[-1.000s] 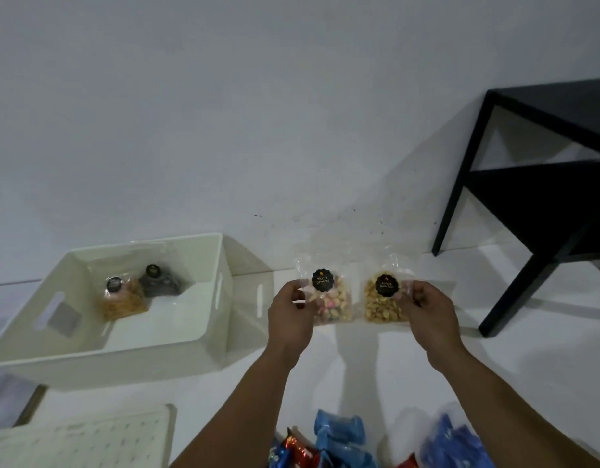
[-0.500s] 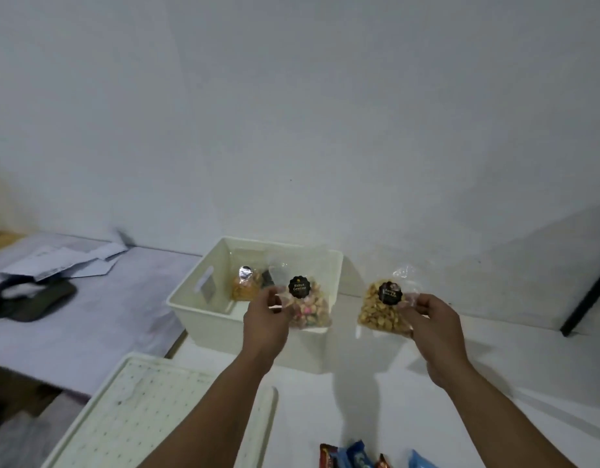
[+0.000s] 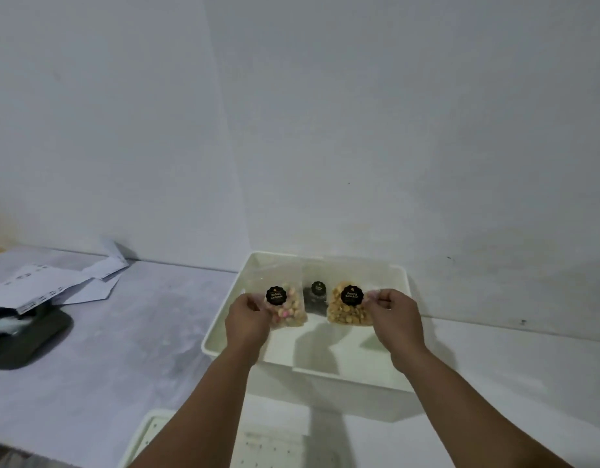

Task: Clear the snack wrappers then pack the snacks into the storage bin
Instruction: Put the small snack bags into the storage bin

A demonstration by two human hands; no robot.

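Head view. The left hand (image 3: 246, 319) pinches the left edge of a clear pouch of pastel biscuits (image 3: 286, 307); the right hand (image 3: 393, 315) pinches the right edge of a clear pouch of golden nuts (image 3: 347, 307). Both pouches hang upright over the open white storage bin (image 3: 221, 327), each showing a round black label. A dark-filled pouch (image 3: 316, 295) stands between them at the far side of the bin. A white perforated lid (image 3: 271, 447) lies near the camera; papers (image 3: 65, 282) and a dark object (image 3: 25, 339) sit far left on the grey surface (image 3: 123, 332).

Handling, as judged: the pouches look light, with thin, slippery, crinkly film and loose brittle contents. The flat sealed margin offers the best hold, with gentle pressure; squeezing the filled belly risks crushing the pieces.

Compared with half a second ago, both pouches are now above the bin's interior instead of near and to the right of it, and the bin sits central in view. The blue and red wrapped snacks at the near edge are out of frame.
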